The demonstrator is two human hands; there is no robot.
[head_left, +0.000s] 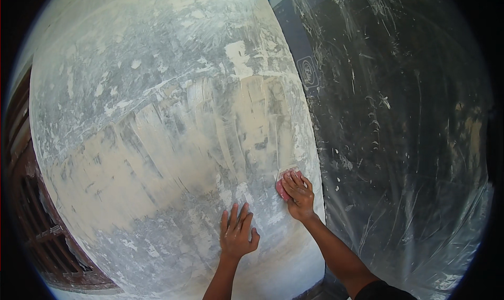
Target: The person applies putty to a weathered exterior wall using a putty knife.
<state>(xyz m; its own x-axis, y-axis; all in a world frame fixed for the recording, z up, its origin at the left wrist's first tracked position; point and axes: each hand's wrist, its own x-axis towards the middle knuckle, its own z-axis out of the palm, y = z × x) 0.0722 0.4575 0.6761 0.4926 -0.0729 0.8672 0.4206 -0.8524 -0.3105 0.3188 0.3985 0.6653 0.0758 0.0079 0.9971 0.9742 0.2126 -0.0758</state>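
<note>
A wall (pixel 173 142) patched with cream and grey-white filler spreads in front of me. Near its right edge, my right hand (pixel 300 196) presses a small pink-red sheet (pixel 282 188), which looks like folded sandpaper, against the surface. The palm and bent fingers cover most of the sheet. To the left and a little lower, my left hand (pixel 239 236) rests against the wall with its fingers spread and nothing in it.
Dark plastic sheeting (pixel 399 132), splashed with white, hangs right of the wall's edge. At the far left stands a brown slatted wooden frame (pixel 50 237). Raised streaks of filler cross the wall's middle.
</note>
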